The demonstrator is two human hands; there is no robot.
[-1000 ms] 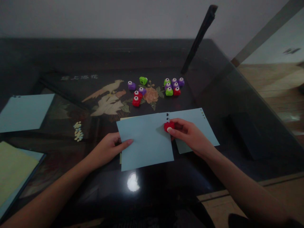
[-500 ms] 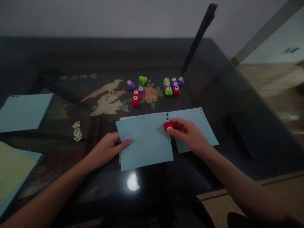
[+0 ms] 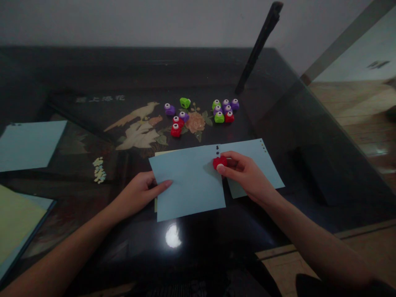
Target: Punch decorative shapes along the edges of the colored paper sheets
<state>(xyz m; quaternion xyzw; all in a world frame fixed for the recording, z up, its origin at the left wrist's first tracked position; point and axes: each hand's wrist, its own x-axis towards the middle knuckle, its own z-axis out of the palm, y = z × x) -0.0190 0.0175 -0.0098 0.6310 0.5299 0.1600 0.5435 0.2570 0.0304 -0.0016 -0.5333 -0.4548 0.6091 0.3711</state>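
A sheet of light blue paper [image 3: 188, 185] is held above the dark table, with a cream sheet's edge showing behind it. My left hand [image 3: 145, 189] pinches the left edge, thumb on top and fingers hidden underneath. In my right hand [image 3: 244, 173] is a red craft punch [image 3: 219, 162], set on the paper's right edge with my thumb on its white button. Two small dark punched shapes [image 3: 217, 150] show just above the punch. Beneath my right hand lies another blue sheet [image 3: 256, 161] with small holes by its upper right corner.
Several purple, green and red punches stand in two groups, one around a red punch [image 3: 176, 130], the other around a green punch [image 3: 219, 117]. Small paper cutouts [image 3: 99, 170] lie at left. Farther left are a blue sheet [image 3: 34, 144] and a yellow sheet [image 3: 18, 222]. A dark post [image 3: 260, 47] rises behind.
Both hands, the paper and the red punch keep nearly the same places. The whole view has shifted very slightly.
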